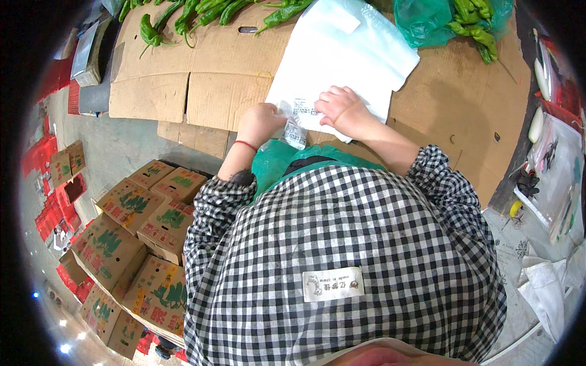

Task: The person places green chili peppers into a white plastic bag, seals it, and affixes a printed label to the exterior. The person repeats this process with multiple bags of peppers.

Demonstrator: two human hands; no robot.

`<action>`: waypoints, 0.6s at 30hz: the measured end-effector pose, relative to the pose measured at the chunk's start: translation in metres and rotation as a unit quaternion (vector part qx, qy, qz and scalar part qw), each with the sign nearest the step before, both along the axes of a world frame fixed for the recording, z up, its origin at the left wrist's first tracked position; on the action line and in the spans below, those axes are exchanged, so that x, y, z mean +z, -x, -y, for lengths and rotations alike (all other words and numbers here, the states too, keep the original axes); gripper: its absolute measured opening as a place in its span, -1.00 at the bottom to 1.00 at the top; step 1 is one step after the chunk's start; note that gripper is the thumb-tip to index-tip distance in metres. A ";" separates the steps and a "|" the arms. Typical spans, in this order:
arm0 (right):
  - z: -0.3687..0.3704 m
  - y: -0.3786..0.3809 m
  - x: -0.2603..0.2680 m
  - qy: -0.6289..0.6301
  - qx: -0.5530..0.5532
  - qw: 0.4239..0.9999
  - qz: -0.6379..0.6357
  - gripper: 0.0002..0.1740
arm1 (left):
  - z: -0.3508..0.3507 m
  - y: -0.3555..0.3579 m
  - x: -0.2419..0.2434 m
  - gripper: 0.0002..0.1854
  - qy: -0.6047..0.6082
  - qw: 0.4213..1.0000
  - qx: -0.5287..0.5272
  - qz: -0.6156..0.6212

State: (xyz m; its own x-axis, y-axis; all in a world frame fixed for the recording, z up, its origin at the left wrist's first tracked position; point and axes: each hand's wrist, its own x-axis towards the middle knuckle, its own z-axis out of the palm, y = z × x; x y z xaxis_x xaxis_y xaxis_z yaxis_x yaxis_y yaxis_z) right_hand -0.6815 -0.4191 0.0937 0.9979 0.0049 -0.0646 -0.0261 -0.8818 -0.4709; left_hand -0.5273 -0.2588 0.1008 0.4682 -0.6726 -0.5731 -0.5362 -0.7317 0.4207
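A stack of clear-and-white plastic bags (339, 59) lies flat on a cardboard sheet before me. My left hand (260, 122), a red string around its wrist, pinches the near left edge of a clear bag (294, 132) that bears printed writing and a code. My right hand (344, 110) rests on the stack with its fingers bent; whether it grips a bag edge is hidden. A thin rubber band (347, 112) circles the right hand. Green plastic (274, 161) bunches at my waist under both forearms.
Long green peppers (201, 16) lie along the far edge of the cardboard (151, 87). A green plastic bag (423, 23) and more peppers (480, 32) are at the far right. Stacked printed cartons (132, 201) stand on the left. White radishes (535, 124) and clear bags (558, 169) lie to the right.
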 end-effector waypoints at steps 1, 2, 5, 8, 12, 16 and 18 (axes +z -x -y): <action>0.000 -0.002 -0.003 0.007 0.001 1.000 -0.009 -0.85 | -0.006 0.000 0.006 -0.80 0.019 0.998 0.032 -0.047; 0.001 -0.004 -0.006 0.005 0.003 1.000 0.009 -0.86 | -0.010 0.000 0.012 -0.84 0.047 0.993 0.062 -0.090; 0.017 -0.011 -0.006 -0.122 -0.066 0.990 0.027 -0.87 | -0.014 0.004 0.032 -0.96 0.135 0.972 0.106 -0.162; 0.056 -0.013 0.014 -0.332 -0.350 0.870 0.102 -0.89 | -0.004 0.008 0.043 -0.93 0.170 0.964 0.083 -0.188; 0.089 0.001 0.053 -0.234 -0.455 0.791 0.337 -0.92 | 0.024 0.012 0.033 -0.90 0.286 0.937 0.051 -0.194; 0.050 0.008 0.047 -0.089 -0.188 0.939 0.274 -0.88 | 0.044 0.012 0.009 -0.93 0.235 0.962 0.082 -0.116; 0.025 0.003 0.029 -0.100 -0.031 0.977 0.187 -0.84 | 0.047 0.012 -0.001 -0.90 0.177 0.979 0.089 -0.054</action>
State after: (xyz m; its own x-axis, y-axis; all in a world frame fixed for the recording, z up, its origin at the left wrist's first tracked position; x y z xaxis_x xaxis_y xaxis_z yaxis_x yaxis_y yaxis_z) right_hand -0.6843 -0.4439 0.1227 0.9502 -0.0809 0.3010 0.1305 -0.7737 -0.6199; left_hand -0.5390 -0.3053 0.0998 0.5447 -0.7519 -0.3714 -0.3523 -0.6071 0.7123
